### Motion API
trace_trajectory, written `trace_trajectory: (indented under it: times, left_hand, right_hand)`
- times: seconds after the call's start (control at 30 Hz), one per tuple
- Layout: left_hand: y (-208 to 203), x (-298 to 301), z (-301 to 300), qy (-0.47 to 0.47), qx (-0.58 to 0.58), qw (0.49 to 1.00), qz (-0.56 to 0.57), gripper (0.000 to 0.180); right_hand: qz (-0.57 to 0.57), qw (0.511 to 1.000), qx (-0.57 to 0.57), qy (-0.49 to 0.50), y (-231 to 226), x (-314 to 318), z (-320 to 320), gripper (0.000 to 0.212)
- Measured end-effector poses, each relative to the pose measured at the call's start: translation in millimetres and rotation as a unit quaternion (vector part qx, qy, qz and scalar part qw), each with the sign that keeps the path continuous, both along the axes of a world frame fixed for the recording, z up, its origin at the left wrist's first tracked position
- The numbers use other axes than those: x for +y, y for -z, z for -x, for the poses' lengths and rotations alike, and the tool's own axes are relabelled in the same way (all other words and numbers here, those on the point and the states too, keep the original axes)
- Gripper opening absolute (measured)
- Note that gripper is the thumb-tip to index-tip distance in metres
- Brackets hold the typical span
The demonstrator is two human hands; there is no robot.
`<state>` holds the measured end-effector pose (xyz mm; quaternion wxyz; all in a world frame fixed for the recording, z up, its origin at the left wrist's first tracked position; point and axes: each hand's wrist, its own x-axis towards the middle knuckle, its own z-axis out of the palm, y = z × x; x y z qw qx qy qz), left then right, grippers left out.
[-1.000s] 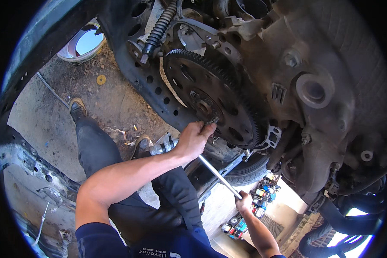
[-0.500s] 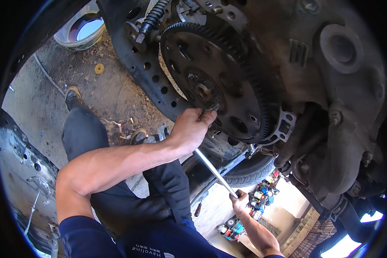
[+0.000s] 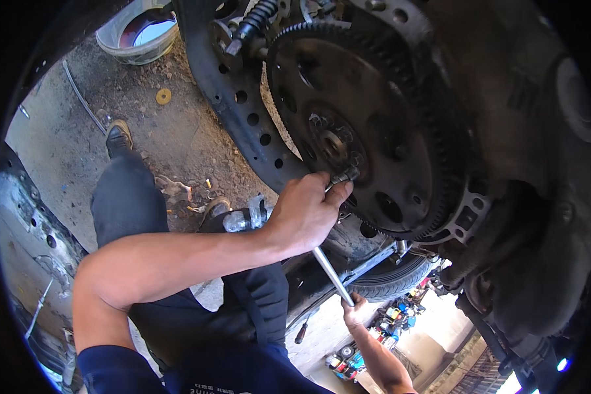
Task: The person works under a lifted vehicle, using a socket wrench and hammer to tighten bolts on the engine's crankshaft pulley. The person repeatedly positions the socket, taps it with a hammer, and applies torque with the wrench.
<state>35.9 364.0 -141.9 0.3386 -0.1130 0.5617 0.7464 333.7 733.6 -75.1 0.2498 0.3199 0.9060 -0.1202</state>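
Observation:
A dark toothed flywheel (image 3: 374, 125) hangs on the engine above me. My left hand (image 3: 305, 213) grips the head end of a long metal socket wrench (image 3: 331, 274), holding its socket (image 3: 345, 176) against a bolt near the flywheel's hub. Lower down, my right hand (image 3: 354, 312) is closed around the wrench's handle end. The shaft runs diagonally between the two hands.
A black perforated frame member (image 3: 243, 105) curves left of the flywheel. A round basin (image 3: 138, 36) and a small yellow disc (image 3: 163, 96) lie on the dirt floor. A tyre (image 3: 391, 279) sits beneath the engine. My legs and a shoe (image 3: 119, 136) stretch across the ground.
The view has moved closer to the flywheel. My left hand stays at the socket on the hub bolt while the right keeps hold of the handle end.

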Motion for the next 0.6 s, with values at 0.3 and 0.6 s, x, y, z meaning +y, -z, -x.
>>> trace_trajectory:
  times: [0.3, 0.6]
  left_hand:
    - [13.3, -3.8, -15.8, -0.036, -0.047, 0.996, -0.065, 0.045]
    - [30.8, 2.4, -9.3, -0.058, -0.295, 0.888, -0.349, 0.038]
  right_hand:
    - [-0.157, 0.972, -0.16, -0.066, -124.8, -57.6, 11.9, 0.03]
    - [-0.222, 0.93, -0.176, -0.235, -324.4, -217.0, 120.0, 0.027]
